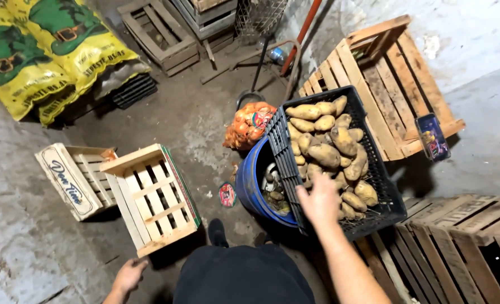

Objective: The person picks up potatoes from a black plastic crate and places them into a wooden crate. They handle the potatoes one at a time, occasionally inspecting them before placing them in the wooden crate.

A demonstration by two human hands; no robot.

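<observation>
The right hand (319, 201) is reaching, fingers loosely spread, over the potatoes (331, 152) lying just beyond it in the black crate (374, 222), while the left hand (129, 277) is hanging open and empty beside a wooden crate (151, 197).

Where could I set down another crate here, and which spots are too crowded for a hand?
Bare floor lies between the yellow sacks, the light wooden crates and the orange net bag; another patch sits under the left hand. It is crowded by the right hand: the black crate of potatoes overlaps the blue tub, hemmed by wooden crates.
</observation>
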